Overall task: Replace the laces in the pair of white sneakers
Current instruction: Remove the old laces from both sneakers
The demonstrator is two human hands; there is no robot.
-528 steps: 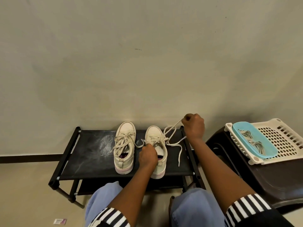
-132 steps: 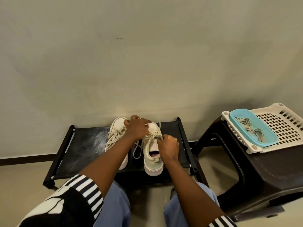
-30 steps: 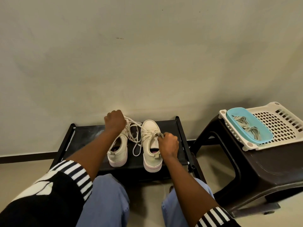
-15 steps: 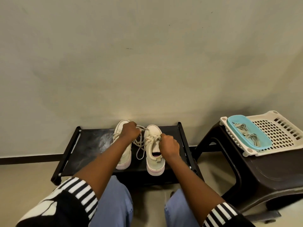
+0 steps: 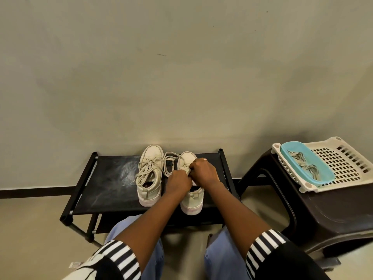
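Note:
Two white sneakers stand side by side on a low black shoe rack (image 5: pixel 105 190), toes to the wall. The left sneaker (image 5: pixel 150 174) keeps its lace, loosely tied. Over the middle of the right sneaker (image 5: pixel 191 201) both my hands meet. My left hand (image 5: pixel 177 181) and my right hand (image 5: pixel 203 171) have their fingers curled on its lace (image 5: pixel 169 161), whose loose loops lie between the two shoes. The eyelets under my hands are hidden.
A dark brown plastic stool (image 5: pixel 323 215) stands at the right. On it lies a white perforated basket (image 5: pixel 343 166) holding a blue tray (image 5: pixel 314 172) with other laces (image 5: pixel 306 166). The wall rises right behind the rack. My knees sit just before it.
My left hand has come from the space above the left sneaker to the right sneaker, beside my right hand. The pulled-out lace loops now lie slack between the shoes.

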